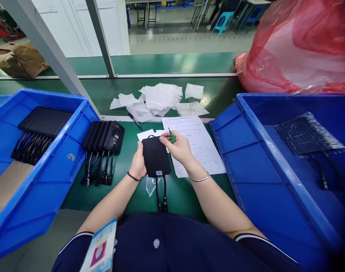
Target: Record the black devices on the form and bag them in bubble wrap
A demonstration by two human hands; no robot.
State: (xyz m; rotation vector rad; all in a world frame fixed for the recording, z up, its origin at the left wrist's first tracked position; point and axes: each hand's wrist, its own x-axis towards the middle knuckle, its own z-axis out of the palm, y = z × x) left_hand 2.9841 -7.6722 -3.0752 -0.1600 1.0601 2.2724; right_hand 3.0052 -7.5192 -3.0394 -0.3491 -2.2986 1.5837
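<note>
My left hand (138, 161) grips the left edge of a flat black device (156, 156) with two short cables (161, 192) hanging from its lower side. A small pale label sits near its lower edge. My right hand (178, 146) is closed, with a small green-handled tool (172, 136) between its fingers; the tool's exact kind is unclear. Its thumb and fingertips touch the device's upper right corner. Beneath the device, a clear plastic bag (150, 185) shows in part. A row of similar black devices (103, 136) with cables stands to the left of my left hand.
A blue bin (73, 145) at left holds black devices and cardboard. In the right blue bin (237, 151) lies one bubble-wrapped device (308, 134). A handwritten sheet (201, 151), a black pen (135, 121) and bubble-wrap pouches (161, 97) lie around the green table. A red plastic bag (300, 49) bulges at the back right.
</note>
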